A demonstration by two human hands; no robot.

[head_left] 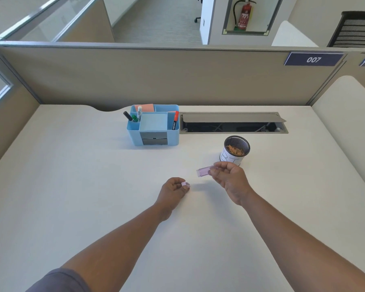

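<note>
Desk (72,186): white, carried all items.
Organizer (153,125): blue, back centre, markers & sticky notes in compartments.
Mesh cup (236,149): black, right of organizer, brownish bits inside.
R hand (230,178): just in front of cup, fingers curled, pinched pink case (203,171) by one end, off desk.
L hand (173,187): on desk, fingertips pinched pink piece (185,184).
Pink case: translucent, tilted, blurred.
Pink piece: near case, apart; poss. its cap.

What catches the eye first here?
In the middle, the right hand holds a pink tube and the left hand pinches a small pink piece, the two apart. Farther back stands a blue organizer with markers, and a mesh cup sits just beyond the right hand.
</note>
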